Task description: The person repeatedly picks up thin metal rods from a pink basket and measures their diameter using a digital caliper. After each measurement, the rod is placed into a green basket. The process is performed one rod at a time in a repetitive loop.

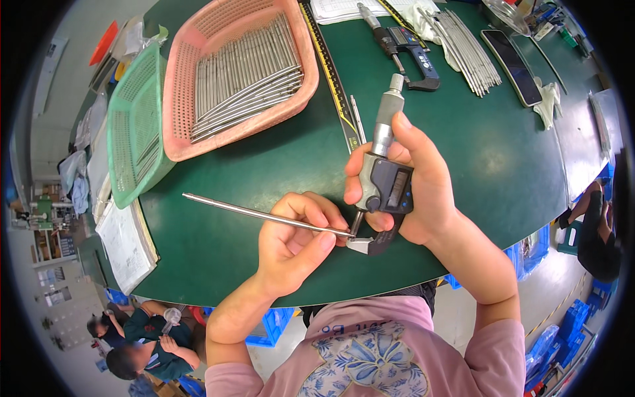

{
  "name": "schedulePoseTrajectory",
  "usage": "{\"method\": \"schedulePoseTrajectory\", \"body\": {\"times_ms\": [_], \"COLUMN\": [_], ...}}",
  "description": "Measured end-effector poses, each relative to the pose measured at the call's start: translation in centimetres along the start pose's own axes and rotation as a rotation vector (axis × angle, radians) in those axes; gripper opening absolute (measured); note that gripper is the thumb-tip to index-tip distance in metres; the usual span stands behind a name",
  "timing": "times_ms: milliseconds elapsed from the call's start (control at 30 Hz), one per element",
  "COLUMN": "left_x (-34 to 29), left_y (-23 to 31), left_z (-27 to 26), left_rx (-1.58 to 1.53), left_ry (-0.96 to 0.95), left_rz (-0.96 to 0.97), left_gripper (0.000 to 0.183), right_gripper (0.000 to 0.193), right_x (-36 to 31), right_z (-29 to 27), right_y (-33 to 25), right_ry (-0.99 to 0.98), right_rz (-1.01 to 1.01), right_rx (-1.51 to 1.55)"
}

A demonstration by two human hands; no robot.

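A thin steel rod [251, 212] is pinched between the thumb and fingers of my left hand [291, 241]. Its right end sits at the jaws of a digital micrometer [387, 182]; whether the jaws touch it I cannot tell. My right hand [423, 178] is wrapped round the micrometer, thumb along the grey barrel, with the display facing up. Beyond my hands a pink plastic basket [305, 99] holds many similar steel rods [241, 73], most lying side by side.
Left of the pink basket stands a green basket [119, 152] with a few rods. A second micrometer [417, 56], more rods [466, 53] on white cloth, and a phone [512, 66] lie at the far right. A yellow-black ruler [331, 79] runs beside the pink basket. Papers [126, 245] lie at left.
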State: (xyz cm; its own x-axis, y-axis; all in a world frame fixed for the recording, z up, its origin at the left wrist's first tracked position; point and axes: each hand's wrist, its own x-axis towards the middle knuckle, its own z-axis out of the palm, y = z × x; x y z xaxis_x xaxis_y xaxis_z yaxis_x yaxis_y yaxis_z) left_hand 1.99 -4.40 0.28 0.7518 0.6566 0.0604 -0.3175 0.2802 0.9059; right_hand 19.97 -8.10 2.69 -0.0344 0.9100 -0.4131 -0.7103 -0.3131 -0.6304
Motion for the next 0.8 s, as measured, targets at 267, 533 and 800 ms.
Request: {"method": "schedulePoseTrajectory", "body": {"times_ms": [267,533,800], "left_x": [-0.17,-0.13,-0.19], "left_y": [-0.17,-0.02,0.18], "left_z": [-0.10,-0.26,-0.36], "left_rx": [0.053,-0.038,-0.031], "left_ry": [0.053,0.060,0.017], "left_rz": [-0.019,-0.089,-0.072], "left_gripper": [0.017,0.018,0.020], "right_gripper": [0.064,0.062,0.061], "right_x": [0.07,0.03,0.07], "right_z": [-0.06,0.00,-0.13], "right_y": [0.23,-0.06,0.07], "right_ry": [-0.050,-0.039,-0.057], "right_rz": [-0.056,-0.014,0.019], "right_rx": [-0.032,0.002,0.073]}}
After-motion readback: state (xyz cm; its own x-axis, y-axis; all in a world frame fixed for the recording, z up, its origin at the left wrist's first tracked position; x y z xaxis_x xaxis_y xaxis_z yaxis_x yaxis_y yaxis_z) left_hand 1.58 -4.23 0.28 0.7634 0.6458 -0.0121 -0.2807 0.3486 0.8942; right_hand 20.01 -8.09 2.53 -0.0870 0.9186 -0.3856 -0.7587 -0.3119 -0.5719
